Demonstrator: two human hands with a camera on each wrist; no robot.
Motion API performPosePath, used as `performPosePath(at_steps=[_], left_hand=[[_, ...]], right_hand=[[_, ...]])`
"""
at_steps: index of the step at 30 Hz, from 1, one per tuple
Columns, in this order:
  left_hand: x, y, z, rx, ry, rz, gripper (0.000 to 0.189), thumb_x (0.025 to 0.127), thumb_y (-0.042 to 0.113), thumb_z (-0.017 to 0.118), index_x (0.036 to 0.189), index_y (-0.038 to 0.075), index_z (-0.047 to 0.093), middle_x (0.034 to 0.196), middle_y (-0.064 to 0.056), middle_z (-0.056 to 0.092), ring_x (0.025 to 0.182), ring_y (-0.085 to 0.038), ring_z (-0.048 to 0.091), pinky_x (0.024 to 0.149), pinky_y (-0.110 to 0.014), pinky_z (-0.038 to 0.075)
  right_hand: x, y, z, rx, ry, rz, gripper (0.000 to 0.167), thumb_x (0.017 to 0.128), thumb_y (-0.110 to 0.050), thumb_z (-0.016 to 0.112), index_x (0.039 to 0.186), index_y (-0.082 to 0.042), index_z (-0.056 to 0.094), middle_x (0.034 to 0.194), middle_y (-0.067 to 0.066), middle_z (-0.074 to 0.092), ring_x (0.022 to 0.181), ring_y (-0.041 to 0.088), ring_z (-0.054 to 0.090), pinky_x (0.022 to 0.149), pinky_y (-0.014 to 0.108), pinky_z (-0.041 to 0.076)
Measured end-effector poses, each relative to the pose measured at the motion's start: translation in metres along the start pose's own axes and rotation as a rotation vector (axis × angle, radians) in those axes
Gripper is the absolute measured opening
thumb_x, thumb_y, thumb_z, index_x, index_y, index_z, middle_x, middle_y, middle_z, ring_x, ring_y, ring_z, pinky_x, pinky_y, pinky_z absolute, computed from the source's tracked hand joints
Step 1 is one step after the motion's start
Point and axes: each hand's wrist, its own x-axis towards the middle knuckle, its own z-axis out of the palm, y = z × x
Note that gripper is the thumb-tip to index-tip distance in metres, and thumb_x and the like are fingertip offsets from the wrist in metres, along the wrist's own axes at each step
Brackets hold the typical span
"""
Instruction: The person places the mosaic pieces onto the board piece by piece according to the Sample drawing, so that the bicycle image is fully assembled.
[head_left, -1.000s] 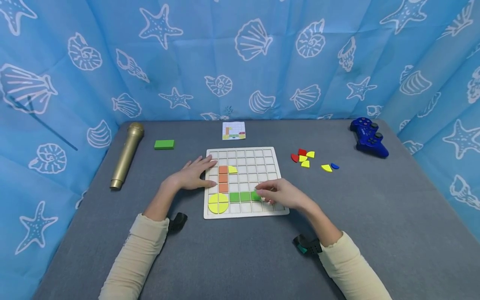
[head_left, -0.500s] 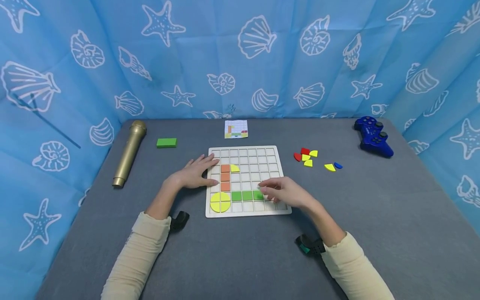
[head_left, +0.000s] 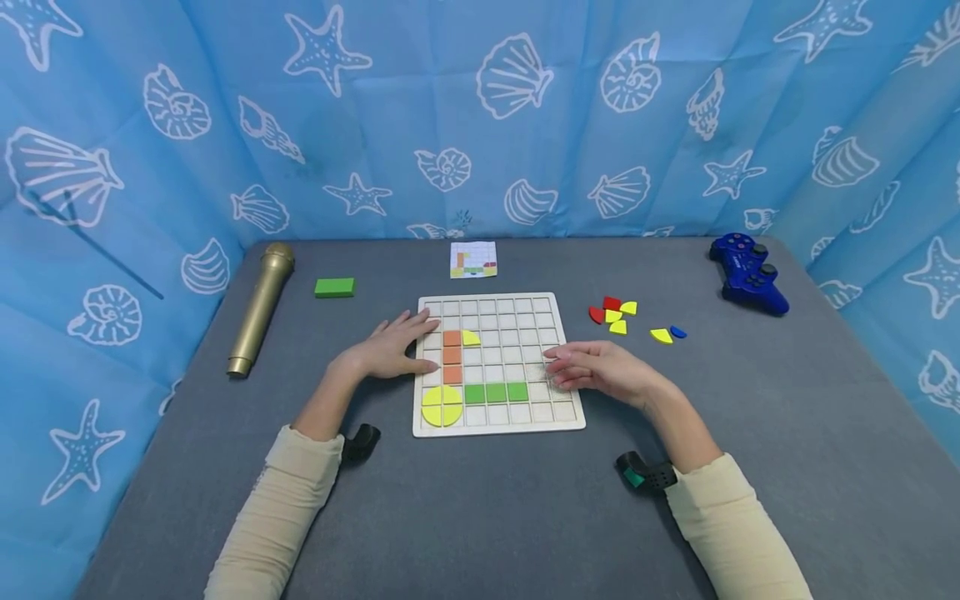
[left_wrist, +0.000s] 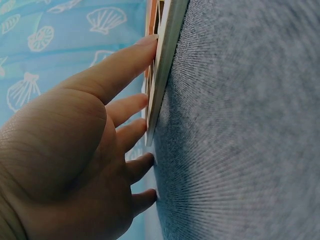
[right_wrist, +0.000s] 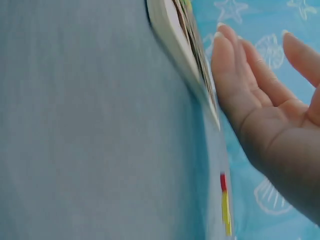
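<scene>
A cream grid board [head_left: 501,422] lies on the grey table. My left hand [head_left: 384,348] rests at its left edge, fingers spread, thumb tip on the rim in the left wrist view. Over the board's right edge hovers my right hand [head_left: 603,368], fingers loosely bent, holding nothing. Three green squares [head_left: 496,392] sit in a row in the board's cells. Left of them, yellow quarter pieces [head_left: 442,406] form a circle, with a column of three orange squares [head_left: 452,355] above. A yellow quarter piece [head_left: 470,337] sits beside the top orange square.
Loose red [head_left: 612,303] and yellow pieces [head_left: 618,327] lie right of the board, near a blue piece [head_left: 678,332]. A pattern card [head_left: 473,260] and green block [head_left: 334,287] lie behind. A gold microphone [head_left: 262,308] is at left, a blue game controller [head_left: 747,275] at right.
My right hand has left the rightmost green square, which now shows fully in its cell, and moved right to the board's edge. The left hand stays in place.
</scene>
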Motion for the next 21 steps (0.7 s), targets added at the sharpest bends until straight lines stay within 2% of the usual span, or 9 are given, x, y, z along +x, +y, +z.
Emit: performPosePath(at_steps=[4,7,12,15,21], left_hand=[[-0.001,0.001,0.0,-0.003,0.006,0.005,0.08,0.092,0.045,0.06,0.154,0.013,0.02,0.159,-0.011,0.007,0.143,-0.034,-0.001,0.111,-0.057,0.001],[-0.001,0.0,0.0,-0.007,0.004,0.006,0.08,0.092,0.045,0.06,0.154,0.014,0.02,0.159,-0.011,0.007,0.143,-0.034,-0.002,0.111,-0.056,0.0],[-0.001,-0.002,0.001,-0.009,0.008,0.013,0.079,0.092,0.045,0.059,0.154,0.013,0.02,0.159,-0.011,0.007,0.143,-0.034,-0.001,0.111,-0.057,0.0],[-0.001,-0.002,0.001,-0.004,0.013,0.02,0.079,0.093,0.044,0.059,0.154,0.013,0.02,0.158,-0.012,0.008,0.143,-0.034,-0.001,0.111,-0.057,0.001],[-0.002,0.001,0.001,0.002,0.015,0.013,0.078,0.093,0.044,0.059,0.153,0.012,0.021,0.158,-0.013,0.008,0.143,-0.035,-0.001,0.111,-0.057,0.001]], right_hand=[[-0.008,-0.003,-0.023,0.095,0.039,-0.002,0.054,0.103,-0.021,0.047,0.14,0.015,0.033,0.125,0.022,0.056,0.109,0.024,0.06,0.094,0.035,0.046],[-0.017,-0.006,-0.043,0.211,0.084,-0.017,0.051,0.103,-0.021,0.045,0.14,0.013,0.035,0.121,0.017,0.06,0.109,0.022,0.06,0.095,0.035,0.045],[-0.035,-0.009,-0.076,0.404,0.1,-0.084,0.031,0.104,-0.016,0.041,0.123,0.0,0.06,0.114,0.014,0.065,0.107,0.02,0.061,0.095,0.034,0.045],[-0.048,-0.011,-0.093,0.455,0.1,-0.108,0.032,0.105,-0.014,0.039,0.113,-0.004,0.067,0.114,0.013,0.065,0.108,0.02,0.061,0.094,0.033,0.046],[-0.07,-0.012,-0.126,0.501,0.119,-0.12,0.035,0.105,-0.014,0.035,0.113,-0.004,0.068,0.114,0.012,0.066,0.107,0.02,0.062,0.092,0.031,0.047]])
